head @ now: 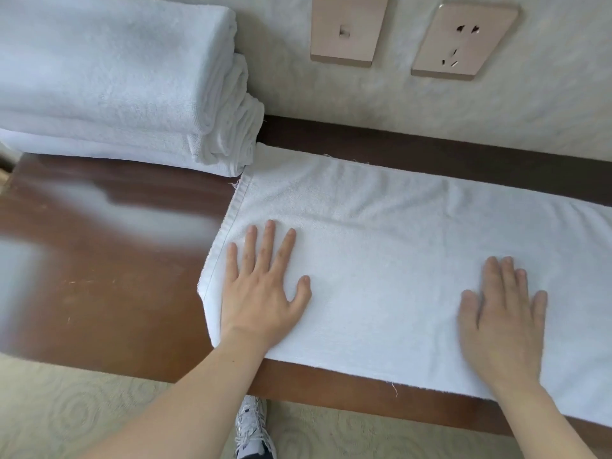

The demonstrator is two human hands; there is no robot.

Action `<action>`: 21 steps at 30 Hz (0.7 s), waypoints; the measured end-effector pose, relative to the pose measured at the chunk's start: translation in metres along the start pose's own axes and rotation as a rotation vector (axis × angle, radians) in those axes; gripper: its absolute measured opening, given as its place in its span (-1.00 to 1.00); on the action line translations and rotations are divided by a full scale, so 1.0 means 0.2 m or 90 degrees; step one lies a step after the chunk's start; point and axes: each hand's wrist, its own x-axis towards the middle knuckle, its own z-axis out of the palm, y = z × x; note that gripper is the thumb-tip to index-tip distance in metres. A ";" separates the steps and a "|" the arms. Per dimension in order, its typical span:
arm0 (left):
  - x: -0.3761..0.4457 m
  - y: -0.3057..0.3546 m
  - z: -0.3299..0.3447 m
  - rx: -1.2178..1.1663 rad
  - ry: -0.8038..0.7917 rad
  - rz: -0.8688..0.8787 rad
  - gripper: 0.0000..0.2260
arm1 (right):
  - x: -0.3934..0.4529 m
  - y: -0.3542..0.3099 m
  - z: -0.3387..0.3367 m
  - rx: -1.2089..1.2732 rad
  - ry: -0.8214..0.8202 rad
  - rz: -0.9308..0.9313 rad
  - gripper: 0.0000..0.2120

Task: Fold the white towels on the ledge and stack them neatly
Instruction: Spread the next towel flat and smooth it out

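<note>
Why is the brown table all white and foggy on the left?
Head view: that is window glare on the shiny ledge, smeared and soft; the right hand looks slightly blurred, the left hand and the towel look sharp.

Towel [397, 246] and folded stack [109, 81] cropped by frame edges.

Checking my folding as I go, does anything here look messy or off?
Mostly tidy. Loose threads hang from the frayed near edge of the flat towel, and the stack has uneven, bunched right-hand ends.
</note>
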 end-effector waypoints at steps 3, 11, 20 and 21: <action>0.00 0.00 0.02 -0.002 0.005 0.006 -0.34 | -0.06 -0.43 0.03 0.088 0.032 -0.117 -0.37; 0.00 -0.02 0.05 -0.035 0.039 0.017 -0.47 | -0.17 -0.98 0.22 0.075 -0.027 -0.219 -0.47; -0.06 -0.16 0.02 -0.013 0.042 0.051 -0.44 | -0.18 -1.01 0.21 0.024 -0.019 -0.223 -0.41; -0.08 -0.20 0.01 -0.004 0.040 0.042 -0.43 | -0.18 -1.01 0.22 0.023 -0.019 -0.223 -0.40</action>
